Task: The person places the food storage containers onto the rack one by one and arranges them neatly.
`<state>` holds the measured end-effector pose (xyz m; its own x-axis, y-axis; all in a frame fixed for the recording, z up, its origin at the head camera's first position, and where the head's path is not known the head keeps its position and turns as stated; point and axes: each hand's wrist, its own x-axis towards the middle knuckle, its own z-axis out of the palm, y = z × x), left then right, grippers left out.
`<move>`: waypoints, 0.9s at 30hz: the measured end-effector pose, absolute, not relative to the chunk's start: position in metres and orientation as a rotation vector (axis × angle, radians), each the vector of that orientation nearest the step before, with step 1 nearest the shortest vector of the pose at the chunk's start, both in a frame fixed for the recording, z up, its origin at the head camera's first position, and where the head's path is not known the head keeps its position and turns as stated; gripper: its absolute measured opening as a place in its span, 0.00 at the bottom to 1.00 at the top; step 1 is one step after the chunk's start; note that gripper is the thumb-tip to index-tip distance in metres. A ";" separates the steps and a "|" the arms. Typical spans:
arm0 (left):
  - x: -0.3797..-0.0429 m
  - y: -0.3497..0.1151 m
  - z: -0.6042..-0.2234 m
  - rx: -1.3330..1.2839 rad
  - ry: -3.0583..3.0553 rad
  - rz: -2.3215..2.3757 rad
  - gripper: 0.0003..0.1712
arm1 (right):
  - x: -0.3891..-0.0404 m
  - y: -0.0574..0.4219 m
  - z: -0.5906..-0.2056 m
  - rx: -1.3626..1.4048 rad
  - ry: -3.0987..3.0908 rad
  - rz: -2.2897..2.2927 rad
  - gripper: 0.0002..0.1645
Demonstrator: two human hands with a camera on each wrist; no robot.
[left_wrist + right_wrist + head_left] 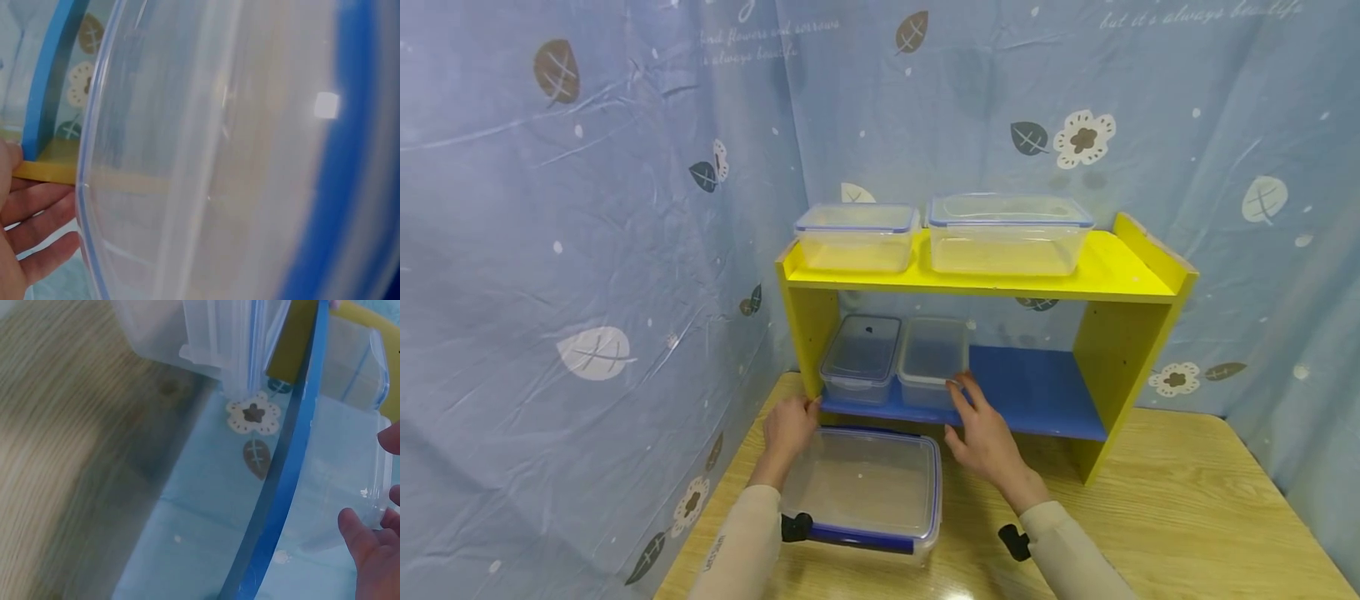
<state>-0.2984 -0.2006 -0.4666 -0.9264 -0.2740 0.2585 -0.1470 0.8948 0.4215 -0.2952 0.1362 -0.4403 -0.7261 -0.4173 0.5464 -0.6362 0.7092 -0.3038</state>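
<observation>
At the lower left of the yellow shelf unit (pixel 808 342), my left hand (pixel 790 432) grips the side panel's front edge, thumb by the corner of the blue board (pixel 1037 392). The left wrist view shows the left hand's fingers (pixel 44 203) along the panel's outer side. My right hand (pixel 988 442) touches the front right corner of a clear container (pixel 934 350) on that board, fingers spread and curled round nothing. Its thumb (pixel 356 531) lies near the container's wall. Beside that container stands another clear lidded container (pixel 861 346).
A large blue-rimmed container (pixel 865 483) lies on the wooden table (pixel 1195 500) below and between my forearms. On the yellow top board stand a smaller lidded box (pixel 856 242) and a wider one (pixel 1007 242). A patterned blue curtain (pixel 625 250) surrounds the table.
</observation>
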 end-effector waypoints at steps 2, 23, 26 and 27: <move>-0.299 -0.200 -0.466 0.321 -2.751 -0.582 0.20 | -0.296 0.137 -0.439 0.817 -2.492 0.672 0.41; -0.298 -0.200 -0.464 0.337 -2.759 -0.581 0.21 | -0.288 0.137 -0.474 0.746 -1.933 0.876 0.22; -0.298 -0.201 -0.465 0.335 -2.762 -0.579 0.21 | -0.286 0.136 -0.480 0.756 -1.938 0.904 0.19; -0.298 -0.201 -0.466 0.336 -2.762 -0.581 0.21 | -0.285 0.136 -0.483 0.766 -1.946 0.913 0.17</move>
<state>-0.2978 -0.2009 -0.4656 -0.9283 -0.2848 0.2392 -0.1644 0.8911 0.4231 -0.2849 0.1355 -0.4833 -0.4664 -0.1698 0.8681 -0.7762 0.5493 -0.3096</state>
